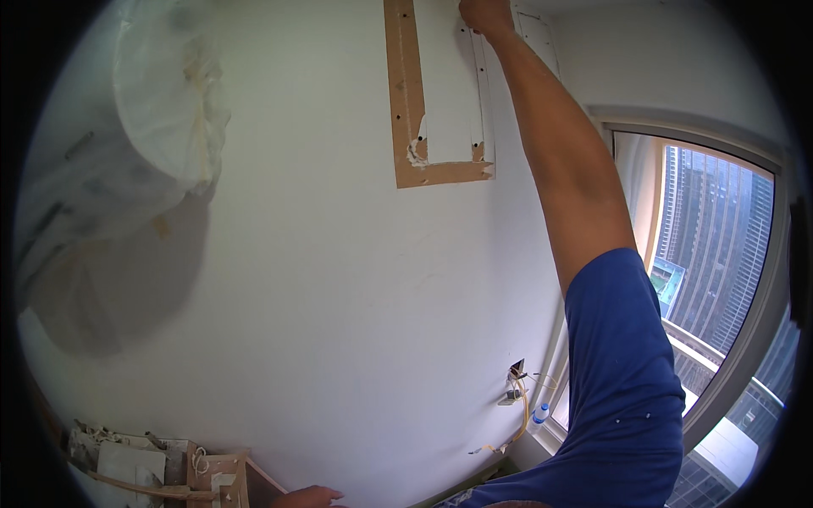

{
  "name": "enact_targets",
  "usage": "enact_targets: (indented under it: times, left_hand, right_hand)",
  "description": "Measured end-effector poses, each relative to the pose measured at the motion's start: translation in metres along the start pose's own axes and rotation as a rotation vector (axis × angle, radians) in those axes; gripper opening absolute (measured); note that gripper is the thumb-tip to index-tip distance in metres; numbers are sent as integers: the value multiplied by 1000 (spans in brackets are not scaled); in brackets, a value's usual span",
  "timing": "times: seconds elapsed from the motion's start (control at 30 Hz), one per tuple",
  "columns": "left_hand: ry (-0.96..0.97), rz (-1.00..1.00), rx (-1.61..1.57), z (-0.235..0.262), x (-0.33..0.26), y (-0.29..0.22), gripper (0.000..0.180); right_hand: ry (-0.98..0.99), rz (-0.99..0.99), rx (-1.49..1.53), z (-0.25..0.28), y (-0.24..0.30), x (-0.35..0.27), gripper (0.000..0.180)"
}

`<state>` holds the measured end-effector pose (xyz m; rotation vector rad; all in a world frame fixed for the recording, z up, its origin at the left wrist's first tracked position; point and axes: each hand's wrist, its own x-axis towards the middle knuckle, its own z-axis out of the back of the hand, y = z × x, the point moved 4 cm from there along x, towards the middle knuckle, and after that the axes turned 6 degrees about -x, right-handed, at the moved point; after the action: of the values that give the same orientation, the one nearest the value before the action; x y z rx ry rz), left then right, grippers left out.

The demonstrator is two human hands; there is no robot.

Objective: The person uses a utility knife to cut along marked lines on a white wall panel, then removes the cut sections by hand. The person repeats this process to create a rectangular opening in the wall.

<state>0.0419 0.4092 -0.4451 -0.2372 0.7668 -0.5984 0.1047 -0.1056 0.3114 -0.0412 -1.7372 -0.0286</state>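
Note:
Up at the top edge, my right hand [487, 15] is raised against the white wall [339, 271], its fingers curled closed. What they hold, if anything, is cut off by the picture's edge. Beside it runs a narrow white strip [481, 85] with dark screw heads or holes. To its left, a brown board frame [406, 102] is fixed to the wall, with torn, rough patches at its lower corner. My left hand [306, 498] shows only partly at the bottom edge, a finger stretched out; nothing is seen in it.
Plastic sheeting [161, 102] wraps a bulky object at upper left. Wooden boxes [224, 474] with debris stand at lower left. Wires hang from an open wall socket [517, 370], near a bottle [540, 413] on the sill. A window [711, 245] lies at right.

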Motion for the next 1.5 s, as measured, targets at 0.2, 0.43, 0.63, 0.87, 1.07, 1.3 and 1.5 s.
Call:
enact_targets:
  times: [0.2,0.43,0.63,0.87,1.07,1.3,1.5]
  left_hand:
    - [-2,-16,16,0,6,-1,70]
    - [-3,-54,19,-5,10,9,70]
    - [-18,-52,10,-7,19,15,68]
    - [-50,-61,27,-14,14,25,66]
    - [-3,-43,18,-11,21,24,69]
    - [15,-23,26,-17,27,41,85]
    - [-19,-100,41,-19,29,39,81]
  right_hand:
    - [73,128,-158,18,-4,-11,36]
    - [320,-86,26,45,18,-41,32]
    - [155,144,-130,27,-2,-46,38]
    - [205,-7,9,45,24,-97,41]
    - [177,7,18,61,25,-135,36]
    - [253,-99,18,80,33,-202,50]
    - [430,-328,144,113,49,-270,48]
